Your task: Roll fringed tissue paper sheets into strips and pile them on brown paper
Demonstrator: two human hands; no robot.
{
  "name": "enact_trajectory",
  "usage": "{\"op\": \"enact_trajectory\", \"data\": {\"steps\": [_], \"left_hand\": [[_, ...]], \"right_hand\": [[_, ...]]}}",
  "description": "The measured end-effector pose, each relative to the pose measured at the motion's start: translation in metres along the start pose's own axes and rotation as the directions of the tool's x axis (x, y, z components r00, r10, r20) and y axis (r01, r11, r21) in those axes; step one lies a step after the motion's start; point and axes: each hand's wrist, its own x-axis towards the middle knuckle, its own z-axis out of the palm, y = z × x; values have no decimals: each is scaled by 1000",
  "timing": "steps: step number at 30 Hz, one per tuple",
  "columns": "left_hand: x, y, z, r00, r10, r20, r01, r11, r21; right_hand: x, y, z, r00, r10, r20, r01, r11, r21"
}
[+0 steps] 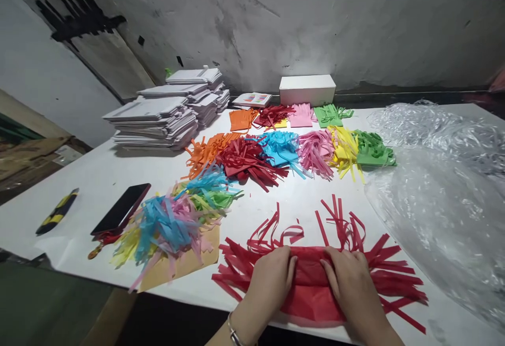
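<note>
A sheet of red tissue paper (pixel 310 301) with fringed ends lies at the table's front edge, its far side folded over into a band. My left hand (pixel 272 275) grips that band on the left, thumb on top, and a bracelet circles the wrist. On the right, my right hand (pixel 349 277) pinches the same fold, its thumb pointing at the other one. Cut red strips fan out on both sides beyond my hands. Loose red strips (pixel 343 230) lie just behind the sheet. The fingertips under the paper are hidden.
Fringed paper bundles in several colours, such as a blue one (pixel 280 149), line the table's middle. Mixed tassels (pixel 169 225) lie on brown paper at left, near a phone (pixel 121 209) and a yellow-black cutter (pixel 58 212). White stacks (pixel 158 120), a white box (pixel 307 90) and clear plastic (pixel 442 214) stand around.
</note>
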Motion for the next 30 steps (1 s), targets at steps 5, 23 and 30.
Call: {"op": "enact_trajectory", "data": {"steps": [5,23,30], "left_hand": [[5,0,2,1000,9,-8,-9,1000,24],[-27,-10,29,676,569,-469,-591,798,117],[-34,-32,40,666,551,-502,-576,808,123]], "right_hand": [[3,-6,-13,994,-7,-112,0,998,-62],[-10,-26,-17,933,-294,-208,318,944,90],[-27,-5,-4,947,-271,-172,292,950,109]]}}
